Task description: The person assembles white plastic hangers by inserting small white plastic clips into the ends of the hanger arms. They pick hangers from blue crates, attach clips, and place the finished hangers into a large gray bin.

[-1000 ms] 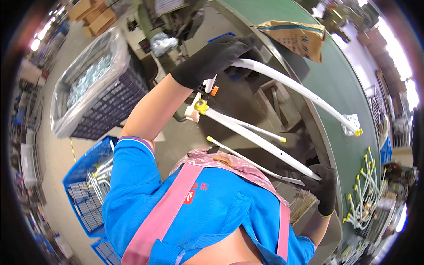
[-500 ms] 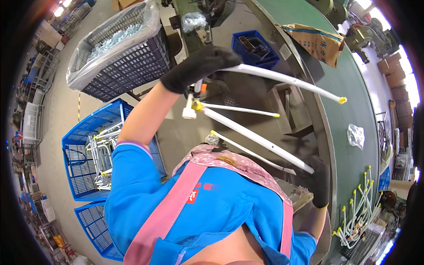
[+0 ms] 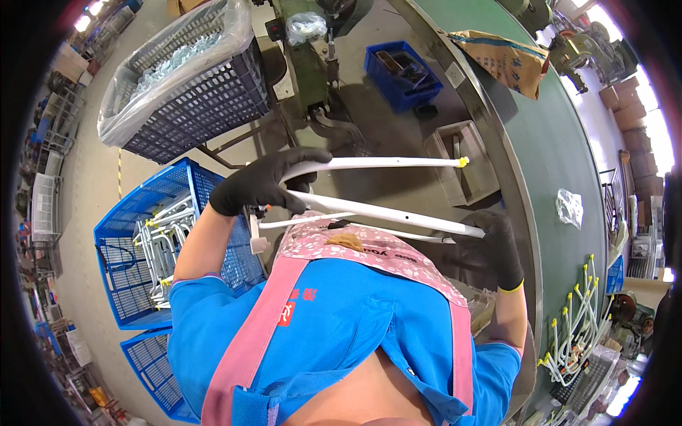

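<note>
A white tubular metal frame [image 3: 387,210] with bent bars lies across in front of my body. Its upper bar runs to a yellow end cap [image 3: 463,162] on the right; thinner white rods show lower down, close to my pink apron [image 3: 369,241]. My black-gloved left hand [image 3: 266,183] is closed around the frame's left side, where the bars come together. At the right end of the thick middle bar, my black-gloved right hand [image 3: 496,248] grips the tube; its fingers are partly blurred and dark. A white block-like piece [image 3: 258,238] hangs below my left hand.
Left of me, a blue crate [image 3: 117,245] holds several white tube frames. Above it stands a dark, plastic-lined crate [image 3: 206,106] of small metal parts. A green machine [image 3: 302,71], a blue bin [image 3: 401,92] and a metal tray [image 3: 444,174] are ahead. More frames [image 3: 579,326] lie on the green table [image 3: 547,163].
My left hand has come down and left toward my body, carrying the frame with it. The yellow-capped bar has swung left and lies more level. My right hand has risen slightly.
</note>
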{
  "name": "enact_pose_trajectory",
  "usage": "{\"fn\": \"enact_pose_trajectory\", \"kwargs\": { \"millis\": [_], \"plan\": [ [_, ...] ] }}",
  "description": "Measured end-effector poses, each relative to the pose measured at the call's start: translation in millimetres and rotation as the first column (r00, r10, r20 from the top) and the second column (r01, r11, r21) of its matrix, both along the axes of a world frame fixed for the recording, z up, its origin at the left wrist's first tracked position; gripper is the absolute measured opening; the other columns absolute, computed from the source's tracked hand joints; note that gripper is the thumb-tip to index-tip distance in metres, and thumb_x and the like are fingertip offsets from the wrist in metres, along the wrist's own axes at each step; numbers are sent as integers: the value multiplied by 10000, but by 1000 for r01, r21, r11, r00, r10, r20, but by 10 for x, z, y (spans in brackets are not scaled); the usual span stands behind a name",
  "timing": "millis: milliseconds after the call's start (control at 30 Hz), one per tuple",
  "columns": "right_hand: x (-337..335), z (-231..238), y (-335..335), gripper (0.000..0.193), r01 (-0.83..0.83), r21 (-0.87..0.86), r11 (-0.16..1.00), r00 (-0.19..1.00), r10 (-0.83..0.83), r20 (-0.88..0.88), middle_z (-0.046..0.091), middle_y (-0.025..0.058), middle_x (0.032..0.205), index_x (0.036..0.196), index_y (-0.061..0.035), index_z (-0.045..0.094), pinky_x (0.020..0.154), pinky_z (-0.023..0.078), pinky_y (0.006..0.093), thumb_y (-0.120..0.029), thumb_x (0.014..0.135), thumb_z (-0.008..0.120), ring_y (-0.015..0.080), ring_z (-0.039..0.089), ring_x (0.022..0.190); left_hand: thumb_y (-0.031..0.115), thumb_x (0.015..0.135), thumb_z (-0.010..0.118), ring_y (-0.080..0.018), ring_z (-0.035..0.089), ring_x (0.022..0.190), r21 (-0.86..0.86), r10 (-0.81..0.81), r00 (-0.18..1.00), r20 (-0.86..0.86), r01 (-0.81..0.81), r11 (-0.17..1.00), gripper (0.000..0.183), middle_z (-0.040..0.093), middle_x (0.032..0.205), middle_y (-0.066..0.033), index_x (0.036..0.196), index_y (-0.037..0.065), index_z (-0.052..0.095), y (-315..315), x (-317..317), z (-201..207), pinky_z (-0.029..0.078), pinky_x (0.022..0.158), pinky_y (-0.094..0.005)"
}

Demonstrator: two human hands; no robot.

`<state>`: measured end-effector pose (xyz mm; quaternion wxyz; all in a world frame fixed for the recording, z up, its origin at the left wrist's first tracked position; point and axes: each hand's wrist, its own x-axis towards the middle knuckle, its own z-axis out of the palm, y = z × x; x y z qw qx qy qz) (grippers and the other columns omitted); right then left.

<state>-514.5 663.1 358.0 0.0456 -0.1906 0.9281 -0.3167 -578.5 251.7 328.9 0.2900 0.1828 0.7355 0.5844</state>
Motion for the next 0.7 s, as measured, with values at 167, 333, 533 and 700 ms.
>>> {"fn": "enact_pose_trajectory", "kwargs": {
  "millis": [167, 333, 533, 700],
  "plan": [
    [-434, -243, -385, 203, -37, 145, 989, 952, 79, -296, 598, 151, 744, 743, -33, 628, 586, 460, 399, -192, 659, 721, 366, 591, 674, 392, 751, 757, -249, 497, 1190, -144, -233, 876, -423, 188, 971, 791, 480, 1324, -140, 1363, 19, 424, -413, -250, -316, 397, 987, -343],
    [-1198, -518, -991, 169, -97, 63, 993, 995, 99, -34, 564, 144, 686, 698, -19, 579, 568, 439, 390, -73, 615, 716, 330, 579, 667, 289, 766, 739, -249, 491, 1226, 21, -162, 965, -206, 170, 985, 694, 500, 1329, -130, 1349, 49, 448, -981, -631, -539, 386, 1016, -331],
    [-2125, -504, -1906, 214, -239, 281, 929, 922, 308, -235, 573, 194, 1124, 812, -12, 637, 871, 449, 441, -104, 634, 713, 385, 549, 1033, 166, 808, 675, -272, 524, 1184, 67, -155, 963, -220, 173, 983, 526, 552, 1280, -132, 1296, 63, 508, -1680, -1212, -623, 401, 1001, -358],
    [-2622, -478, -2568, 355, -404, 322, 856, 847, 483, -221, 514, 211, 1238, 995, -48, 690, 937, 418, 475, -161, 664, 752, 413, 499, 1119, 35, 791, 652, -280, 554, 1133, 166, -134, 946, -297, 189, 968, 440, 594, 1219, -124, 1223, 71, 576, -2067, -1601, -609, 416, 979, -371]
  ]
}}
